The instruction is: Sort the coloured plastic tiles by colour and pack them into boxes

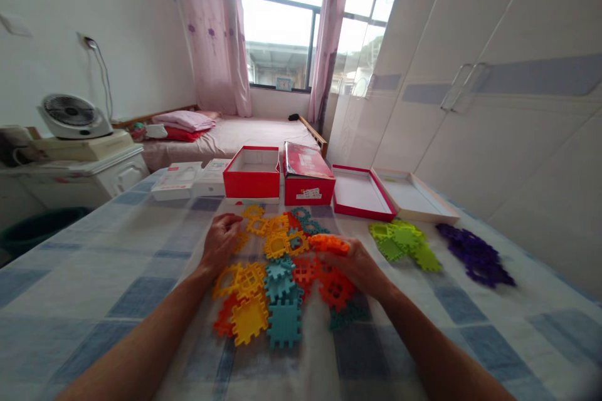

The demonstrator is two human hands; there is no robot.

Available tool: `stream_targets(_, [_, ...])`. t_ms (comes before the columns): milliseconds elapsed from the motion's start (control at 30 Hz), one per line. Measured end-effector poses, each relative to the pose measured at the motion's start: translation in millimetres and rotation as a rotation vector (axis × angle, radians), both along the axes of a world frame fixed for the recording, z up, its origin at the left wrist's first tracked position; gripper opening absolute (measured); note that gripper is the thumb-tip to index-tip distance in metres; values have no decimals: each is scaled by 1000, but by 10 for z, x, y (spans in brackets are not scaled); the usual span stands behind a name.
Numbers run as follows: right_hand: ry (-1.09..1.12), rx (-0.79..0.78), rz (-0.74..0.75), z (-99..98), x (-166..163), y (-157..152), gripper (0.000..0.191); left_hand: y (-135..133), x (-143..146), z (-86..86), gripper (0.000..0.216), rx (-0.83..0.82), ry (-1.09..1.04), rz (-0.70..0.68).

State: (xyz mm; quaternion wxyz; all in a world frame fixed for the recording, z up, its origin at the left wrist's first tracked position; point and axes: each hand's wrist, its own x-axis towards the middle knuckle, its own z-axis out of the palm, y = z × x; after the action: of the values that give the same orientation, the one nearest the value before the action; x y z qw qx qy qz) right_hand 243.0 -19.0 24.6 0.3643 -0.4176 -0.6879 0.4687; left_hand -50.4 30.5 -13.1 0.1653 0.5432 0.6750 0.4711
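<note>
My right hand (357,268) grips orange interlocking plastic tiles (329,243), held edge-on above the pile. My left hand (220,243) is at the pile's left side with its fingers curled in. A yellow tile (241,242) shows right beside its fingers; whether they hold anything is hidden. Between the hands lie mixed notched tiles: yellow tiles (277,243), teal tiles (285,322) and red-orange tiles (336,288). Closer to me, a flat yellow tile (249,319) overlaps an orange-red one (226,316).
Lime-green tiles (404,241) and purple tiles (475,254) form separate heaps on the right. Behind the pile stand an open red box (251,183), another red box (309,191), two shallow lids (364,207) and white boxes (177,180). A checked cloth (150,301) covers the table.
</note>
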Motion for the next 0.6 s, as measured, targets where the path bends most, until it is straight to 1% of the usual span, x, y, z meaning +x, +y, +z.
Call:
stream_targets(67, [190,-118,-24,-7,23,18,23,-9,0,12,36,2,0,-11])
stream_targets(133, [317,-159,-66,50,60,16,23,-14,-14,7,37,2,5,-24])
stream_targets(167, [341,-143,-95,104,95,6,23,-12,-28,-2,38,-2,13,-29])
stream_targets(233, [314,-50,-192,241,219,-28,24,2,-67,-29,40,-15,46,-54])
stream_targets(300, [220,57,-345,374,444,-84,26,29,-108,-58,42,-34,62,-64])
stream_targets(367, [122,112,-546,443,788,-159,29,52,-136,-73,43,-49,73,-65])
stream_targets(433, [68,120,-728,411,1248,-248,34,56,-145,-67,42,-64,90,-60])
stream_targets(500, [66,129,-821,288,1787,-342,41,42,-139,-42,42,-77,114,-55])
stream_targets(567, [-11,165,-997,118,2346,-432,43,21,-127,-12,42,-89,131,-60])
stream_targets(600, [-90,171,-1083,34,2610,-474,43,13,-121,-1,42,-94,135,-65])
